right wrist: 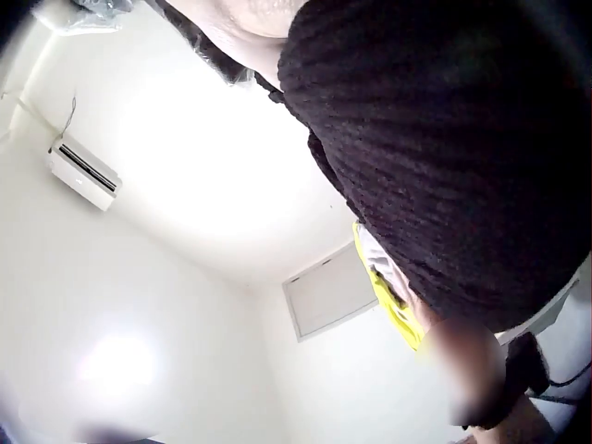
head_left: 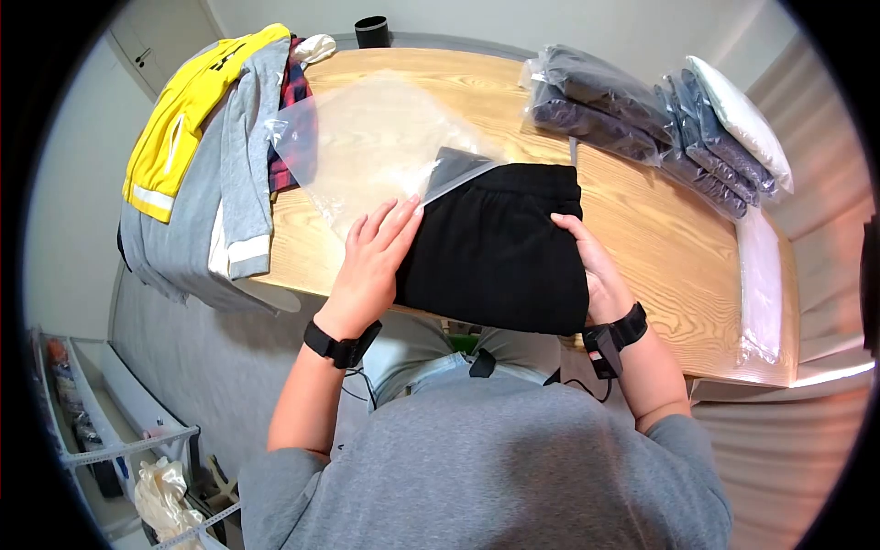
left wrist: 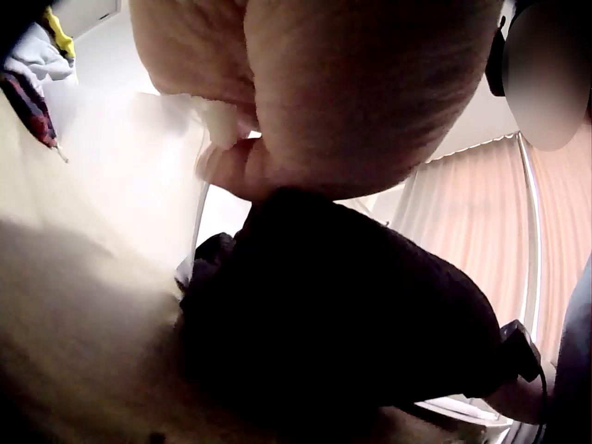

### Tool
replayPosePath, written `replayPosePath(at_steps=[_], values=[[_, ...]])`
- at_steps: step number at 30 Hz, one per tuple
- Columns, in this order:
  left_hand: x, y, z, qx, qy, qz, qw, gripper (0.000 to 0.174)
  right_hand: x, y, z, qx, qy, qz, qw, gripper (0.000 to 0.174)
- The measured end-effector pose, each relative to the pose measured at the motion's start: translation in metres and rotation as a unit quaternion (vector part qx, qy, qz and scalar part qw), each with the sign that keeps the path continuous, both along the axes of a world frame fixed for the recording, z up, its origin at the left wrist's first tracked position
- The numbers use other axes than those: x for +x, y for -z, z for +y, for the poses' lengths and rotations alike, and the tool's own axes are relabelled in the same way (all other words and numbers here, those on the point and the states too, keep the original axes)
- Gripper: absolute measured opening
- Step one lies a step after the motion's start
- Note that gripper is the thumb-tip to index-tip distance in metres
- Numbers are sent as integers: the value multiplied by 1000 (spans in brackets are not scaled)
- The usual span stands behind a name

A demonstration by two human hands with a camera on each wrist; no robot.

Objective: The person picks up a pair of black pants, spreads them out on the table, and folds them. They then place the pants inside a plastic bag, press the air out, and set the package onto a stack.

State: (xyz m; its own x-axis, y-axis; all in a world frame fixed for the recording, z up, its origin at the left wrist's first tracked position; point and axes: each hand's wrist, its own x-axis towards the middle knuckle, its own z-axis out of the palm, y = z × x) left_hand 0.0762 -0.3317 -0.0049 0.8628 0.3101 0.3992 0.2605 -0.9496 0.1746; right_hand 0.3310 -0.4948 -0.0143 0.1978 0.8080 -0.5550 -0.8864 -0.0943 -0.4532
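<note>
A folded black garment (head_left: 500, 252) lies at the table's near edge in the head view, and its dark fabric (left wrist: 342, 305) fills the lower middle of the left wrist view. The left hand (head_left: 376, 261) rests at its left side, fingers extended over the edge of a clear plastic bag (head_left: 357, 137). The bag spreads flat to the upper left, with a dark grey patch (head_left: 456, 165) beside the garment's top. On the right side the right hand (head_left: 596, 270) grips the garment, thumb on top and the other fingers hidden beneath. Black fabric (right wrist: 444, 148) covers much of the right wrist view.
Yellow (head_left: 170, 137), grey (head_left: 206, 202) and plaid clothes hang over the table's left end. Bagged dark garments (head_left: 600, 105) and a white bagged item (head_left: 742, 119) lie at the back right. A flat clear package (head_left: 759, 284) is at the right edge; a black bin (head_left: 372, 32) stands behind.
</note>
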Motion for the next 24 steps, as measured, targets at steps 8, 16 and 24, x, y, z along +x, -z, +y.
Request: replayPosePath(at_steps=[8, 16, 24], values=[[-6, 18, -2, 18, -8, -44, 999, 59, -13, -6, 0, 4, -10, 43, 999, 39], [-6, 26, -10, 5, -106, -164, 981, 44, -36, 3, 8, 35, 108, 16, 993, 37], [-10, 49, -16, -214, -301, -248, 896, 29, -29, 3, -9, -20, 85, -200, 976, 42]])
